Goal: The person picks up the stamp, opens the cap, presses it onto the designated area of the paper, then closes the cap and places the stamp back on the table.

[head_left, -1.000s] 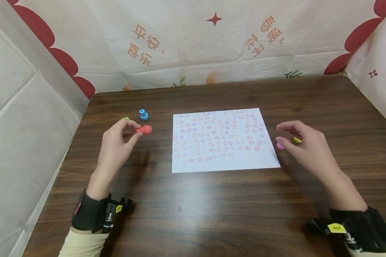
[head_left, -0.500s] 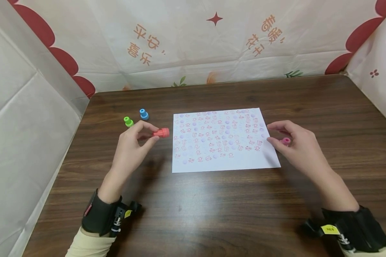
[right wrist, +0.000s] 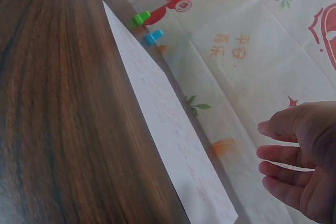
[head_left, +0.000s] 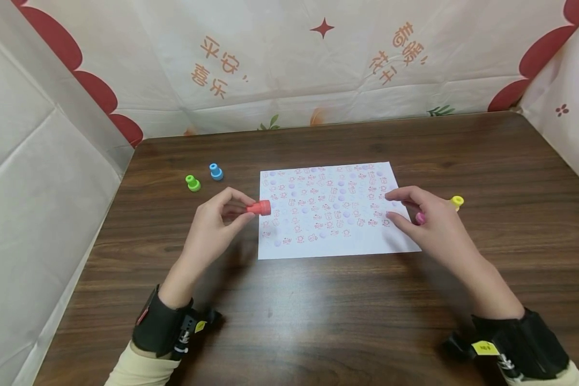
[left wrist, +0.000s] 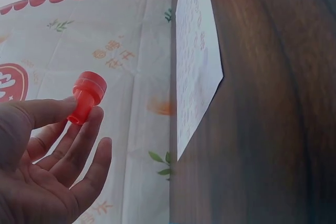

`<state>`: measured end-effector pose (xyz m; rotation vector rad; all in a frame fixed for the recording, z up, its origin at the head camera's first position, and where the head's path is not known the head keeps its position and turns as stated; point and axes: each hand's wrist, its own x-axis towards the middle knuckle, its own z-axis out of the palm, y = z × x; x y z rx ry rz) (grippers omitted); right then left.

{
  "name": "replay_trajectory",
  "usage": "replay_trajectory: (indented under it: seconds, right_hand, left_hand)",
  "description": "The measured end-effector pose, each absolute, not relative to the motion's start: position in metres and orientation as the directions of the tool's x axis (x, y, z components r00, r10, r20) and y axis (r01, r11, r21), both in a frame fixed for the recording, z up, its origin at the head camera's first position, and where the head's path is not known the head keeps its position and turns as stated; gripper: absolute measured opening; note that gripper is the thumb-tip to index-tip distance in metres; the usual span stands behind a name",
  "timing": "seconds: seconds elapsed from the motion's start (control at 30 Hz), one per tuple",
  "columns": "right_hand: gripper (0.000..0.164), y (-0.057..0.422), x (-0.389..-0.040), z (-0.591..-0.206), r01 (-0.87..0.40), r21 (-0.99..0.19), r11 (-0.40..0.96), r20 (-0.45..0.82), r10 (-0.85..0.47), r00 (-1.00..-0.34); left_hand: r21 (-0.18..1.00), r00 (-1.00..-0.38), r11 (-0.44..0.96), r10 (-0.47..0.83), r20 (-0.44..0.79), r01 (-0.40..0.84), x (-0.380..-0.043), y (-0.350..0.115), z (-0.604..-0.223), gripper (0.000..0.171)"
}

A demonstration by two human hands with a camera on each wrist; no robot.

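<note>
My left hand (head_left: 217,222) pinches a red stamp (head_left: 259,208) between thumb and fingertips, above the left edge of a white paper sheet (head_left: 338,249). In the left wrist view the red stamp (left wrist: 88,94) sits clear of the tabletop, its wide end tilted upward. The paper bears rows of small red and purple prints. My right hand (head_left: 429,220) hovers over the sheet's right edge, fingers loosely bent and holding nothing; the right wrist view shows bare space between its thumb and fingers (right wrist: 286,177). A pink stamp (head_left: 420,218) is partly hidden behind that hand.
A green stamp (head_left: 192,183) and a blue stamp (head_left: 216,171) stand on the brown wooden table (head_left: 289,311) at the left. A yellow stamp (head_left: 457,202) stands at the right, beyond my right hand. A printed white cloth (head_left: 289,69) hangs along the back.
My left hand has carried the red stamp rightward to the paper's left edge, uncovering the green stamp. My right hand has moved left over the paper, and the yellow stamp shows behind it.
</note>
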<state>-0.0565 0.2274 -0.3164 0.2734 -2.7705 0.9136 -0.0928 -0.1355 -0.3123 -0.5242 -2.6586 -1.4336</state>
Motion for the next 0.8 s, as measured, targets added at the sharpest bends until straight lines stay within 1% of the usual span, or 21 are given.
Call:
replay_trajectory:
  seconds: [0.23, 0.5, 0.8]
  right_hand:
    - [0.034, 0.218, -0.057, -0.32, -0.267, -0.607, 0.749, 0.242, -0.147, -0.959]
    - [0.032, 0.206, -0.058, -0.326, -0.301, -0.611, 0.732, 0.238, -0.192, -0.952]
    - [0.032, 0.191, -0.057, -0.327, -0.303, -0.629, 0.716, 0.195, -0.232, -0.953]
  left_hand:
    - [0.8, -0.942, 0.514, 0.283, 0.182, 0.309, -0.09, -0.125, -0.317, 0.022]
    - [0.802, -0.94, 0.519, 0.306, 0.149, 0.296, -0.089, -0.114, -0.321, 0.021]
    - [0.807, -0.937, 0.514, 0.325, 0.13, 0.29, -0.087, -0.101, -0.324, 0.019]
